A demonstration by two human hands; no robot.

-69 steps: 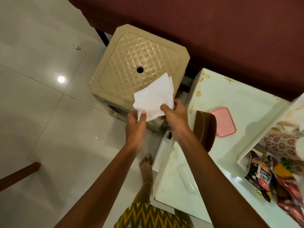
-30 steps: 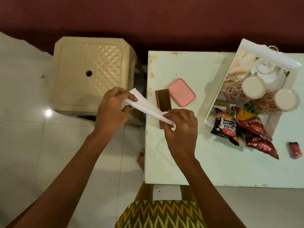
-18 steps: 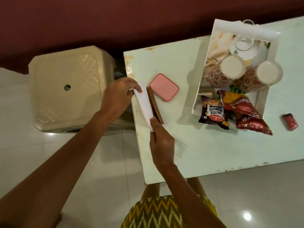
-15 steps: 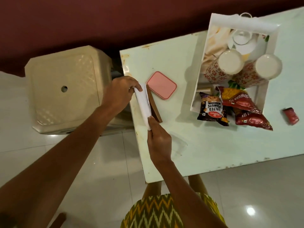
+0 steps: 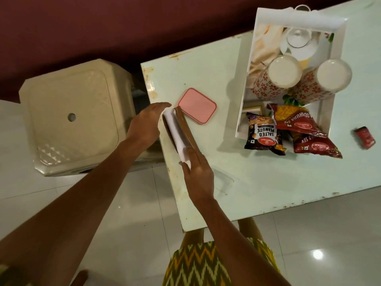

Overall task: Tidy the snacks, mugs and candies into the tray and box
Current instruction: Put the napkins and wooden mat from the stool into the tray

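A white tray (image 5: pixel 245 83) at the table's far right holds two floral mugs (image 5: pixel 284 72) (image 5: pixel 334 74) and a white teapot (image 5: pixel 299 42). A salted peanuts packet (image 5: pixel 263 134) and two red sev packets (image 5: pixel 294 118) (image 5: pixel 315 144) hang over its near rim. A red candy (image 5: pixel 364 137) lies alone at the right. Folded white napkins (image 5: pixel 175 129) sit in a brown holder (image 5: pixel 186 129). My left hand (image 5: pixel 146 124) is open, fingers straight beside their far end. My right hand (image 5: pixel 198 172) lies over their near end, thumb hidden under the paper.
A pink lid (image 5: pixel 196 105) lies flat just beyond the holder. A faint clear plastic shape (image 5: pixel 222 180) rests on the pale green table (image 5: pixel 268 193). A beige plastic stool (image 5: pixel 72 116) stands left of the table, by the maroon wall.
I carried the napkins from over the stool to the table, folded them and set them in the brown holder. My left hand has let go and its fingers have straightened.
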